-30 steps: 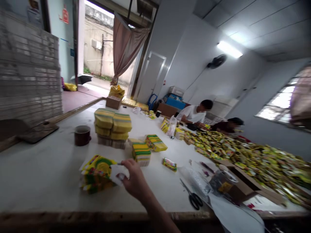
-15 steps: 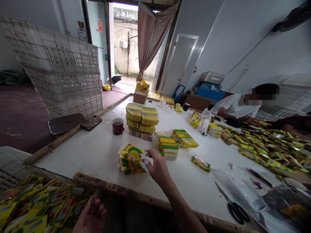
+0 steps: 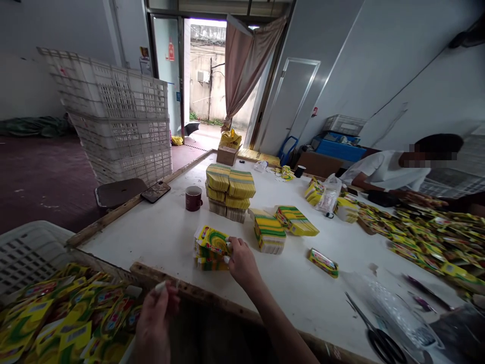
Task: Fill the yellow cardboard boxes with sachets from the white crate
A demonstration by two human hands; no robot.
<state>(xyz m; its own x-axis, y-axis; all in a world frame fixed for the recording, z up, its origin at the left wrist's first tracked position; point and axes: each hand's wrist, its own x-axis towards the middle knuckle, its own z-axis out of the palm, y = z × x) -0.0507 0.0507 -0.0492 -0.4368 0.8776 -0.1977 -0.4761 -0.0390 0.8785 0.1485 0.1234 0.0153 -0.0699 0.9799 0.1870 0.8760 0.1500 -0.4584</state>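
Observation:
My right hand point(image 3: 242, 262) is at the right end of a small stack of yellow-green printed cards point(image 3: 212, 265). Its thumb and fingers, with white coverings on the tips, close on the edge of the top card point(image 3: 212, 239). Low on the left, my left hand point(image 3: 157, 308) hangs by the table's wooden edge, beside a crate of loose yellow packs point(image 3: 56, 318). Its fingers are curled and smeared by motion, with white at one tip; whether anything is in them I cannot make out.
Tall card stacks point(image 3: 230, 192) stand behind, near a dark red mug point(image 3: 193, 198) and a phone point(image 3: 155, 192). Scissors point(image 3: 379, 336) lie at right, past a single pack point(image 3: 323, 262). A co-worker point(image 3: 397, 169) sits beside a heap of packs point(image 3: 428, 237).
The camera view has shifted, so the scene sits slightly right and lower. My left hand has risen and turned. My right thumb and fingers have drawn in on the top card's end.

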